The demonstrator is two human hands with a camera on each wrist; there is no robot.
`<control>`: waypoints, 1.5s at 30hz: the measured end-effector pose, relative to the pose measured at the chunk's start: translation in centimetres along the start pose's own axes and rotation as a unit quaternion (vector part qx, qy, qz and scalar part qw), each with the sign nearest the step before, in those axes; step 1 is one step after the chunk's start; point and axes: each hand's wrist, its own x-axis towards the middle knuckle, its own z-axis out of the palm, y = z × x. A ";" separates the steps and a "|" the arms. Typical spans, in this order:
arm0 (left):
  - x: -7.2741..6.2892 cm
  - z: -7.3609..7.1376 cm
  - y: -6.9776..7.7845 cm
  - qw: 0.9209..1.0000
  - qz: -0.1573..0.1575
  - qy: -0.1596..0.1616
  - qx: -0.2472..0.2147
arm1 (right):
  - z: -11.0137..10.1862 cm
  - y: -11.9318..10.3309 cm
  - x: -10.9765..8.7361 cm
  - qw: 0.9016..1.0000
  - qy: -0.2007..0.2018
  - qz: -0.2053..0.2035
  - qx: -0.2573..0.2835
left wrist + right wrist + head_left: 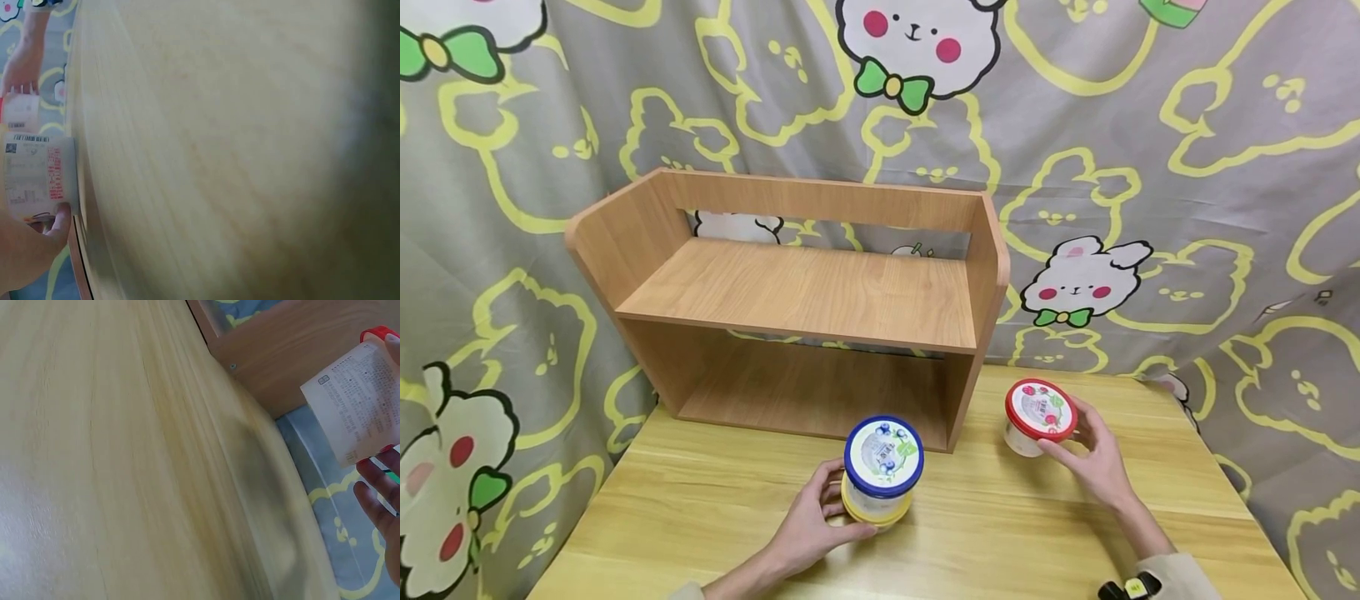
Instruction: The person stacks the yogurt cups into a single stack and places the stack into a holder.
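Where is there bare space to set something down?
Both boards of the shelf look bare. On the table, there is room left of the left hand, and between the blue-lidded tub and red-lidded tub. It is crowded near the shelf's front right corner, where the left hand holds a yellow-lidded tub under the blue one.

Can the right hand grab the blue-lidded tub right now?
Probably not: the right hand holds the red-lidded tub. Otherwise the way looks free, the blue-lidded tub sitting atop the yellow-lidded tub in the left hand.
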 end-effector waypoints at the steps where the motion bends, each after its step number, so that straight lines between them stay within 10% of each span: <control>1: 0.0 0.0 0.0 1.000 0.000 0.000 0.000 | 0.0 -0.1 -0.1 1.000 0.000 -0.002 -0.001; 45: 0.0 0.0 0.1 1.000 0.000 -0.002 -0.004 | 0.1 -9.2 -1.3 0.988 -0.042 -0.126 0.083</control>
